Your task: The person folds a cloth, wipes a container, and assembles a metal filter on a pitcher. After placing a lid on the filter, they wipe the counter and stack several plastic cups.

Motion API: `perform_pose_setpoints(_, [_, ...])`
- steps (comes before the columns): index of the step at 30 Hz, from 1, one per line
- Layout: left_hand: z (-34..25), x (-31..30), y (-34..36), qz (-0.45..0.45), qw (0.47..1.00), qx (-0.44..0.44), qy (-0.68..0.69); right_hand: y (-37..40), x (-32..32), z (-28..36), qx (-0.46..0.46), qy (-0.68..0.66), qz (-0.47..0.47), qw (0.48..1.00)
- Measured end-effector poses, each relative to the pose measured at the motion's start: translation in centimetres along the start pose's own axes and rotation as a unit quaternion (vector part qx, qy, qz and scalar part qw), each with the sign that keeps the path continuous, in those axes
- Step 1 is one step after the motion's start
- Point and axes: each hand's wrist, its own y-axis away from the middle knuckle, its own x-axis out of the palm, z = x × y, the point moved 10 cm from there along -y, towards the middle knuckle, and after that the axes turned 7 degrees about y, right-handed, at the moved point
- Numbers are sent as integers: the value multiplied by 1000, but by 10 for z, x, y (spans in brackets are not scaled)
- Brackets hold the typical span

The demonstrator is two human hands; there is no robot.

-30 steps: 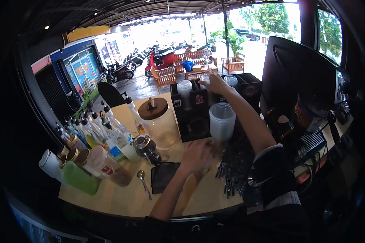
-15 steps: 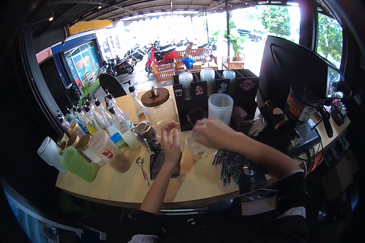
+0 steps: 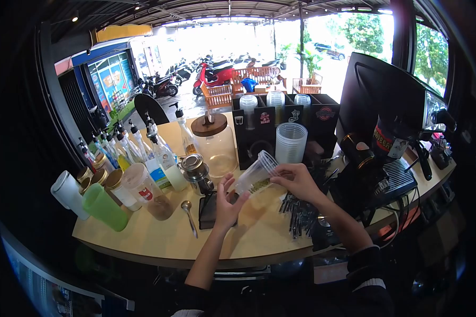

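A clear plastic cup [image 3: 255,177] with a printed logo hangs tilted above the counter, its rim toward the upper right. My right hand [image 3: 296,182] pinches it near the rim with thumb and fingers. At the cup's base is my left hand [image 3: 228,203], fingers apart and palm turned toward it; whether it touches the cup is hard to tell. Below the left hand lies a black square item [image 3: 209,214], with a metal spoon [image 3: 189,216] to its left. Behind the cup stands a stack of clear cups [image 3: 291,142].
Syrup bottles [image 3: 137,153], lidded jars and a green cup [image 3: 104,208] fill the left side. A wooden-lidded glass jar [image 3: 215,148] and metal pot [image 3: 195,171] stand mid-counter. Wrapped straws [image 3: 300,214] and a coffee machine [image 3: 396,179] are at the right.
The cup has risen from the counter and tilted. My right hand has shifted right and now grips it near the rim; my left hand has moved slightly lower. The view has shifted a little.
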Motion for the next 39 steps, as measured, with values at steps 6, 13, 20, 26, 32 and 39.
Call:
perform_pose_setpoints(6, [-37,28,9,70,987,30,143,25,-2,8,2,-206,-14,978])
perform_pose_setpoints(13, [-45,28,8,63,991,10,116,37,-11,19,20,-234,-14,972])
perform_pose_setpoints(20, [-38,29,9,48,993,-13,106,39,-17,19,51,-265,-41,962])
perform_pose_setpoints(26, [-38,32,5,57,991,-9,118,36,-17,19,48,-259,-38,964])
perform_pose_setpoints(32, [-33,30,0,49,990,-30,128,37,-8,9,60,-303,-23,951])
perform_pose_setpoints(39, [-18,40,-3,34,944,-89,315,40,11,10,39,-363,-15,931])
